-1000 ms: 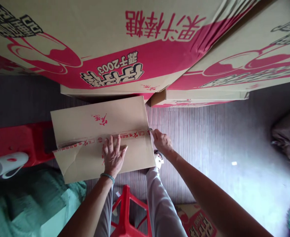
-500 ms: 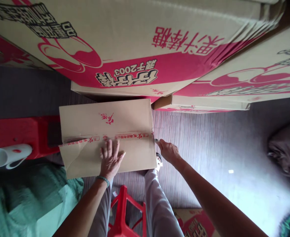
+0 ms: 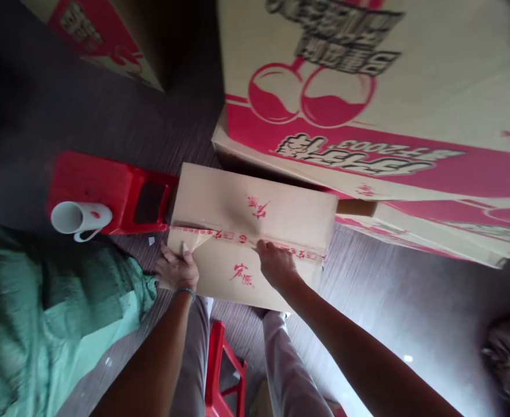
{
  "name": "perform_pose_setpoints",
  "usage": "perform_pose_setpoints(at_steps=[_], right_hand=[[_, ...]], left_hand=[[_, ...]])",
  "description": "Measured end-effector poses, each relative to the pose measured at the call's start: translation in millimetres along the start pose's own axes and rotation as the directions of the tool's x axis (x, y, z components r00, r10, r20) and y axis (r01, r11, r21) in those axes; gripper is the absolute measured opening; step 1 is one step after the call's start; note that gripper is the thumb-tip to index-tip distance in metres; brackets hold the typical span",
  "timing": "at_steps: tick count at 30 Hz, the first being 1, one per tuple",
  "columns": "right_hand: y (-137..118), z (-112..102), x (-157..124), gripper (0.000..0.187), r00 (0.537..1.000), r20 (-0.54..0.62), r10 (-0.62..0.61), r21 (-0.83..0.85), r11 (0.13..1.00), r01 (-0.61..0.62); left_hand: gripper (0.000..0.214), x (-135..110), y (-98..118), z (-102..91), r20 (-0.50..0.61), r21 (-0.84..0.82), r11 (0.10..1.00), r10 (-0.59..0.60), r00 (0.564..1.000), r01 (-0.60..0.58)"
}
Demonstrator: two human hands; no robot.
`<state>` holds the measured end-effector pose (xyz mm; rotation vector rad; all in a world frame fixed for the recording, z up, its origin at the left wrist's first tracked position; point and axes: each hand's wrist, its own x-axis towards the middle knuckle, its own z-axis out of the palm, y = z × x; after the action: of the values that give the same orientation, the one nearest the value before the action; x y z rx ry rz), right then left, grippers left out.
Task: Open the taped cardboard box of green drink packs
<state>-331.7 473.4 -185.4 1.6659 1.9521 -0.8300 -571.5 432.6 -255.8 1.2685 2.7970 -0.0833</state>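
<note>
The right hand (image 3: 277, 267) has moved from the end of the box (image 3: 237, 211) to mid-tape (image 3: 226, 234), fingers curled, on what I cannot tell; the left hand (image 3: 175, 270), spread, now covers the left edge, seemingly steadying it. The box lies between the person's legs and a big carton (image 3: 359, 107), with a red stool (image 3: 87, 179) crowding its left edge; floor (image 3: 376, 301) opens beyond the right.

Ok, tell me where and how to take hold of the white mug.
Take the white mug by its handle, probably with the left hand, coming in from the side of the green bag. The handle loops out that way from the mug's round wall, so it looks easier to hook than the wide mouth.
</note>
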Motion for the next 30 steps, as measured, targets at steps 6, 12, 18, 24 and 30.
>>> perform_pose_setpoints(at_steps=[6, 12, 18, 24, 30], right_hand=[[-76.4, 6.4, 51.7, 0.034, 0.997, 0.048, -0.055, -0.074, 0.996, 0.058], [-69.3, -4.2, 46.1, 0.035, 0.993, 0.101, -0.066, -0.174, 0.981, 0.083], [-56.1, -9.1, 37.3, 0.041, 0.993, 0.102, -0.06, -0.194, 0.978, 0.079], [-28.2, -3.3, 22.9, 0.038, 0.991, 0.13, -0.03, -0.23, 0.971, 0.06], [16.8, 3.3, 5.6, 0.036, 0.993, 0.103, 0.051, -0.282, 0.959, -0.021]], left_hand=[[0.078, 1.1, -6.3, 3.7, 0.031, -0.018, 1.0, 0.014, 0.999, -0.014], [0.079, 1.8, -7.6, 2.1, 0.065, -0.07, 0.998, 0.008, 0.998, -0.003], [0.079, 1.9, -7.2, 1.7, 0.061, -0.059, 0.998, 0.004, 0.998, 0.0], [0.079, 2.4, -6.6, 1.5, 0.045, -0.045, 0.999, 0.01, 0.999, -0.008], [0.079, 1.9, -6.3, 1.5, 0.066, -0.037, 0.999, 0.001, 0.998, 0.002]])
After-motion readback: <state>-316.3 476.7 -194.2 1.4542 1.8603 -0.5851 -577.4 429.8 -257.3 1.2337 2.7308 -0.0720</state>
